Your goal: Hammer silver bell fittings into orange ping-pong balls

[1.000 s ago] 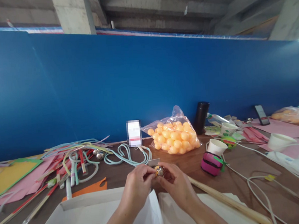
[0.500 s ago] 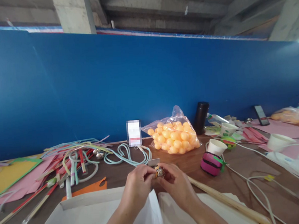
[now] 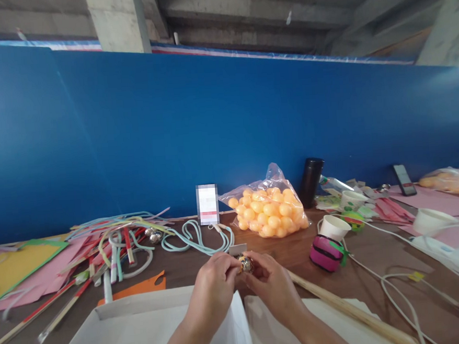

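Observation:
Between the fingertips of both hands sits a small shiny silver bell [image 3: 247, 265] with a yellowish-orange strip on its left side. My left hand [image 3: 213, 283] pinches it from the left, thumb and forefinger closed at the strip. From the right, my right hand [image 3: 274, 284] grips the round metal part with bent fingers. The fingers cover much of the bell. Just behind it stands a small pale flat piece [image 3: 238, 249]. Below the hands lie a white open box [image 3: 130, 325] and white sheets. A wooden stick [image 3: 353, 310] runs from beside my right hand toward the lower right.
A clear bag of orange balls [image 3: 269, 211] stands behind the hands, beside a black bottle [image 3: 312, 182]. Pale blue cord [image 3: 195, 237], red sticks and silver bells [image 3: 153, 235] lie left. A purple pouch [image 3: 326, 252], paper cups [image 3: 334, 227] and white cable [image 3: 394, 286] are right.
The view has shifted slightly, so everything sits a little farther right. Both hands keep the bell in nearly the same place, with only small finger movement.

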